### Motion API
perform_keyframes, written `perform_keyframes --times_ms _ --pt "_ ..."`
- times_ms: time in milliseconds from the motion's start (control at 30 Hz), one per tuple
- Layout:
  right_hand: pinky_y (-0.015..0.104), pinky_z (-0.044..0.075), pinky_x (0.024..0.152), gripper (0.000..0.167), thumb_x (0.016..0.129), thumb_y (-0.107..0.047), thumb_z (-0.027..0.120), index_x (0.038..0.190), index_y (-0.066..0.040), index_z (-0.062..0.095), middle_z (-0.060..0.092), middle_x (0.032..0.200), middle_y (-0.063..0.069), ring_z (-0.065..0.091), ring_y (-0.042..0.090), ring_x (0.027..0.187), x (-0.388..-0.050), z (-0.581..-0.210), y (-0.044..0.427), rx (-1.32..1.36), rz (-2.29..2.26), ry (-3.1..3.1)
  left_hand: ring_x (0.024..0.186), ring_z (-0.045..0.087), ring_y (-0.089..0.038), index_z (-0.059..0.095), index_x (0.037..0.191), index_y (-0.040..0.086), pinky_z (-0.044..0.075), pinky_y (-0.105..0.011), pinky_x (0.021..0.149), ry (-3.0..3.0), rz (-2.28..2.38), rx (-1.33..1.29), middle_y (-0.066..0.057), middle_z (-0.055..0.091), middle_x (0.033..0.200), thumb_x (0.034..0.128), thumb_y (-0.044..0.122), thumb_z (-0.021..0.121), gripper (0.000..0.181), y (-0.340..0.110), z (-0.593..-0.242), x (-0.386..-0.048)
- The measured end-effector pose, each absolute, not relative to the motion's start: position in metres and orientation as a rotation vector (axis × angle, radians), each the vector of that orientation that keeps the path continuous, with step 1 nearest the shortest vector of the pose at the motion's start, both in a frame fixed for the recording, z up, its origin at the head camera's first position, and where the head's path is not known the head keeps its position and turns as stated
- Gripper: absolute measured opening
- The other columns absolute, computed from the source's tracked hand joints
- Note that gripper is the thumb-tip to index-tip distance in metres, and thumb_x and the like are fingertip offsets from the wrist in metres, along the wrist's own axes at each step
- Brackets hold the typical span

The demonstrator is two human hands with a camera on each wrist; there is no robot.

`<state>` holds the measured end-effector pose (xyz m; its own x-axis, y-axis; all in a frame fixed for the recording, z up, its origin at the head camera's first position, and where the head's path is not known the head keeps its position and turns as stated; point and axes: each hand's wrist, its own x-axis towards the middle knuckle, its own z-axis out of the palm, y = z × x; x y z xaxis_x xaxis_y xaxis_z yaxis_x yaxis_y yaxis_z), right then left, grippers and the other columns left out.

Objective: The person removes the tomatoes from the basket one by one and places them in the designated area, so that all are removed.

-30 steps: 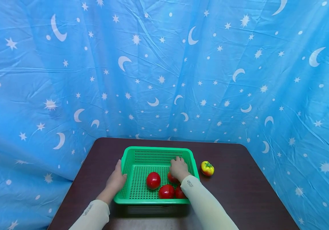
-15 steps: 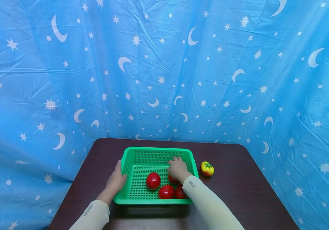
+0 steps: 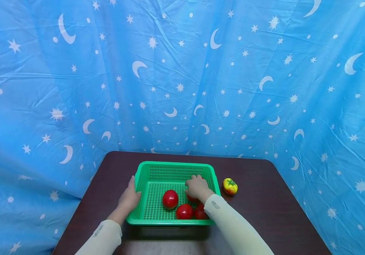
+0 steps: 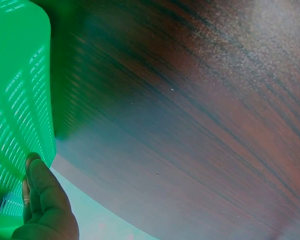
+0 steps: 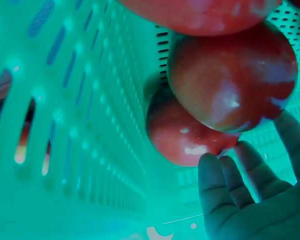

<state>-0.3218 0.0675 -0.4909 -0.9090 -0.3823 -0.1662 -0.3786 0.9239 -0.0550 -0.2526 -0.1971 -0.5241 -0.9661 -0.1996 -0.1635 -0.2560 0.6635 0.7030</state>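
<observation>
A blue curtain [image 3: 182, 78] printed with white moons and stars is hanging behind and around a dark, wood-grained worktop [image 3: 258, 212]; a green slotted basket [image 3: 169, 222] is standing on the worktop; two forearms in pale sleeves [image 3: 238, 226] are crossing in from the near side, the right one passing over the basket's near right corner.

The left hand [image 3: 129, 199] is gripping the basket's left side, its thumb lying over the rim and its straight fingers [image 4: 49, 190] lying together along the outer wall; the right hand [image 3: 197, 187] is lying inside the basket, toward its right wall, its fingers staying fairly straight and spreading apart.

Five round fruits are sitting in the basket; the far red fruit [image 5: 175, 131] is lying in the far right corner, right at the tips of the right fingers; whether they are pressing it I cannot tell; the middle red fruit [image 5: 230, 70] is lying beneath the right hand, one fingertip meeting its edge; the near right red fruit [image 3: 200, 211] is showing partly behind the sleeve, the front red fruit [image 3: 184, 211] is sitting beside it, and the left red fruit [image 3: 170, 199] is lying apart, between the two hands; a smaller yellow-and-red tomato [image 3: 230, 186] is resting on the worktop, just right of the basket.
</observation>
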Motion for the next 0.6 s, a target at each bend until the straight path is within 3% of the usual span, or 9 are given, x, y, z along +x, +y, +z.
perform_keyframes --times_ms 467,600 --pt "0.043 0.053 0.084 0.033 0.086 -0.021 0.073 0.119 -0.018 0.074 0.070 0.119 0.001 0.056 0.019 0.103 -0.3240 -0.4938 0.0751 -0.680 -0.114 2.859 0.129 0.050 -0.050 -0.002 0.160 0.000 0.048 -0.057 0.092 2.814 1.184 -0.377 -0.035 0.039 0.150 0.1027 0.011 0.047 0.076 -0.1973 -0.5238 -0.2525" --pt "0.040 0.051 0.079 0.034 0.081 -0.017 0.076 0.115 -0.018 0.074 0.072 0.106 -0.002 0.054 0.016 0.093 -0.3221 -0.4948 0.0759 -0.662 -0.135 2.834 0.129 0.051 -0.050 -0.002 0.160 0.000 0.048 -0.056 0.091 2.808 1.184 -0.382 -0.036 0.040 0.149 0.1027 0.011 0.047 0.076 -0.1969 -0.5227 -0.2521"
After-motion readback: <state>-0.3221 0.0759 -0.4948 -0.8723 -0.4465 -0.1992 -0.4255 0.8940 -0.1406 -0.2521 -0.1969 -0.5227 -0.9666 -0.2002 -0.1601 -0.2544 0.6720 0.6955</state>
